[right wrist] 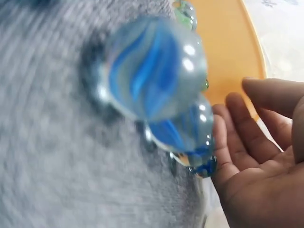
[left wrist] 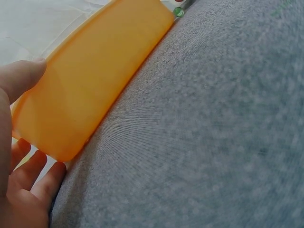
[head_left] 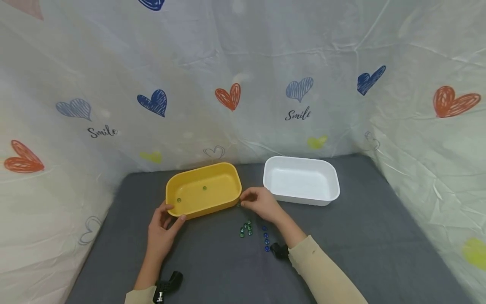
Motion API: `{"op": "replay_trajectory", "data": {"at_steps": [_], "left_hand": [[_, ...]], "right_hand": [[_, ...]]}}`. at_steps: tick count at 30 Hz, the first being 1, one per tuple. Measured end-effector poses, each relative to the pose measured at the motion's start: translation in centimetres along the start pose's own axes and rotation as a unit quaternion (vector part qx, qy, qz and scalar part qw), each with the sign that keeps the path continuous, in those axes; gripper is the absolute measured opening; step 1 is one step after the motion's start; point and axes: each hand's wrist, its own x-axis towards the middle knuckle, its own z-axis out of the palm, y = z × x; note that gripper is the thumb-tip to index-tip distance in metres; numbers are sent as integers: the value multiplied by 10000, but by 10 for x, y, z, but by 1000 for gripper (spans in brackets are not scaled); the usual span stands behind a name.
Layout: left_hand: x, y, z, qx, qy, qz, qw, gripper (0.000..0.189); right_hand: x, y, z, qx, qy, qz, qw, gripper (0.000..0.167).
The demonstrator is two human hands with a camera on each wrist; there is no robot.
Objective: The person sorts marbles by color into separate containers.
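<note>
My left hand grips the near left corner of a yellow tray, thumb on the near wall and fingers around the left side. Inside lie two green marbles. At the tray's right end hovers my right hand, fingers bent and apart with nothing seen between them. A single green marble shows against the tray wall, close to those fingertips. Several green marbles sit in a cluster nearer me on the cloth. Beside them, blue-swirled marbles form a line below my right forearm.
A white tray stands to the right of the yellow one at the back. The table has a dark grey cloth. Behind it hangs a pale curtain printed with hearts.
</note>
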Motion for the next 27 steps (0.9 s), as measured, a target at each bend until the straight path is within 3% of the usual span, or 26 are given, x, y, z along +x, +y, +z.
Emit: {"op": "replay_trajectory", "data": {"at_steps": [16,27], "left_hand": [[2,-2,1,-154,-31,73,9998,48],[2,0,0,-362,-44,69,9993,47]], "right_hand": [[7,5,8,-763,-564,-392,9947,15],[10,4,15,-1176,-608,-381,9905,14]]}}
